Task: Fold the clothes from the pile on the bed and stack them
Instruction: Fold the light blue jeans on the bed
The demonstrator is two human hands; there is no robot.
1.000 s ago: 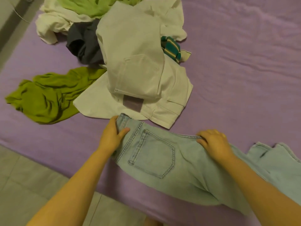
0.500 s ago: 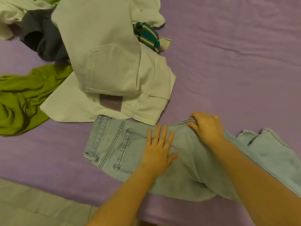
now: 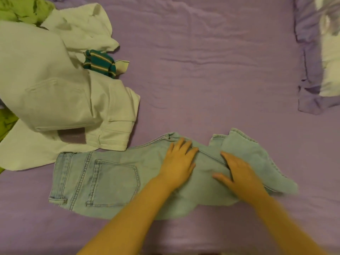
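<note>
Denim jeans (image 3: 95,181) lie half-folded under the flat, spread left hand (image 3: 179,162) and right hand (image 3: 237,172) — the pile (image 3: 55,89) waits unfolded, no stack visible.

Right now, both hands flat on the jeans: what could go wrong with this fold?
1. The leg end looks loosely doubled back and rumpled; with the right hand only pressing flat, it may slip open.
2. The jeans lie right beside the white trousers of the pile; a leftward fold could snag them.
3. The left hand presses over a crease, which may set a wrinkle.
</note>
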